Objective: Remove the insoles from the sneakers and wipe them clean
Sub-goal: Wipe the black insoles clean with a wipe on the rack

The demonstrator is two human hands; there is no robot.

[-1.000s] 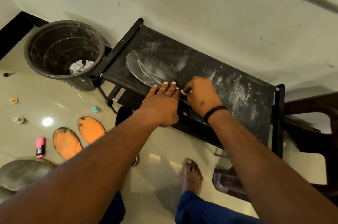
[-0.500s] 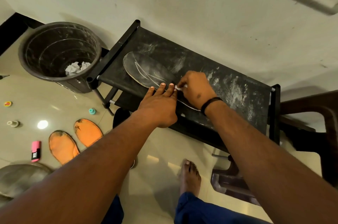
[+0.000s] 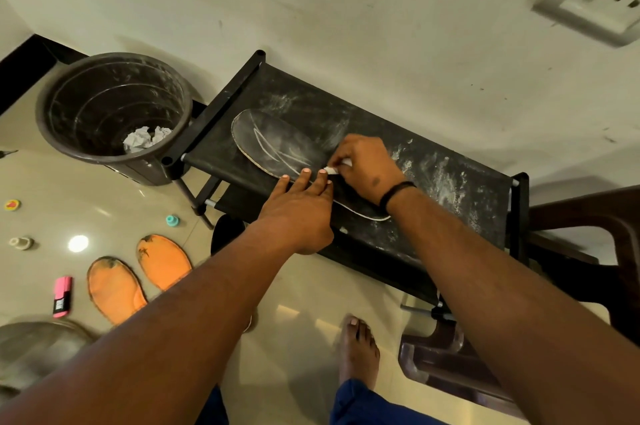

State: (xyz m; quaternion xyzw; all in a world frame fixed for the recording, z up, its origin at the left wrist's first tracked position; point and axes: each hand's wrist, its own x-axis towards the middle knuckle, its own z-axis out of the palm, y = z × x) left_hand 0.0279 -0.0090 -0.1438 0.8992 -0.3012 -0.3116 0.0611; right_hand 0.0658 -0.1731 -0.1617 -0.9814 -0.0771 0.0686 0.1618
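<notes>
Dark insole [image 3: 277,144] laid flat on top shelf of black rack [image 3: 446,189], toe end toward bin. Left hand [image 3: 298,213] pressed on insole's near edge, fingers straight and together. Right hand [image 3: 363,168] curled, small white wipe [image 3: 334,171] pinched at fingertips, touching insole just beside left fingertips. White dust smeared over shelf. Two orange insoles [image 3: 138,275] laid side by side on floor [image 3: 304,303]. Crumpled paper [image 3: 145,138] seen inside dark bin [image 3: 114,112]. Pink marker [image 3: 62,296] on floor near orange insoles.
</notes>
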